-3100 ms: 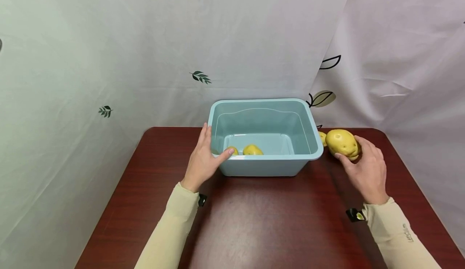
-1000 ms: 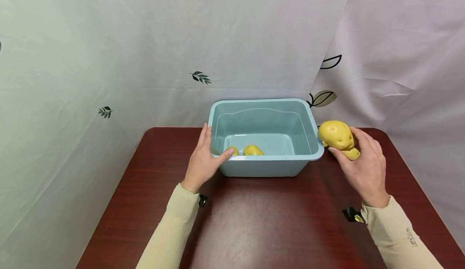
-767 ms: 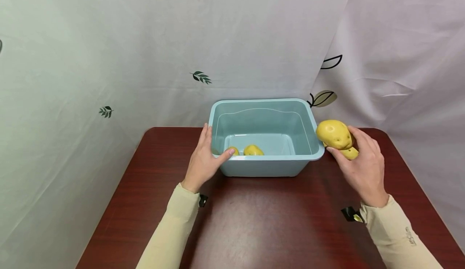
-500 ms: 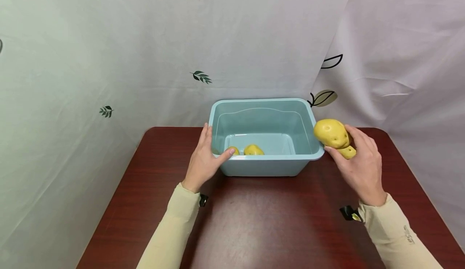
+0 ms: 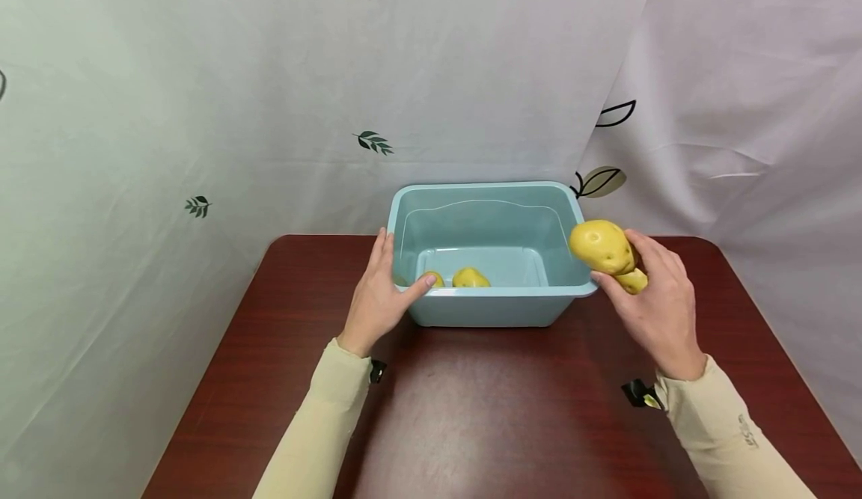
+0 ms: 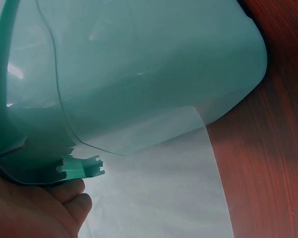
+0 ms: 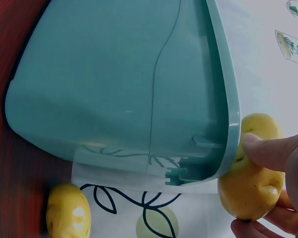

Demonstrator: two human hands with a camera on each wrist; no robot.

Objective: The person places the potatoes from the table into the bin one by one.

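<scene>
A light blue plastic bin [image 5: 491,310] stands at the back of the table. My left hand [image 5: 378,298] holds its near left corner, thumb over the front rim and fingers along the left side. In the left wrist view, fingers [image 6: 78,206] sit under the rim. My right hand [image 5: 656,297] grips two yellow potatoes, a large potato [image 5: 601,247] and a smaller-looking potato [image 5: 633,282] partly hidden behind the thumb. The large one overlaps the bin's right rim in the head view. Inside the bin lie a potato [image 5: 470,277] and another potato [image 5: 434,279] partly covered by my left thumb.
In the right wrist view another potato [image 7: 68,210] lies on the table beside the bin. The dark red-brown table [image 5: 471,409] runs back to a pale patterned cloth [image 5: 471,72], which hangs behind and at both sides.
My right hand has lifted the potatoes off the right part of the table and brought them left to the bin's right rim. My left hand and the bin have stayed in place.
</scene>
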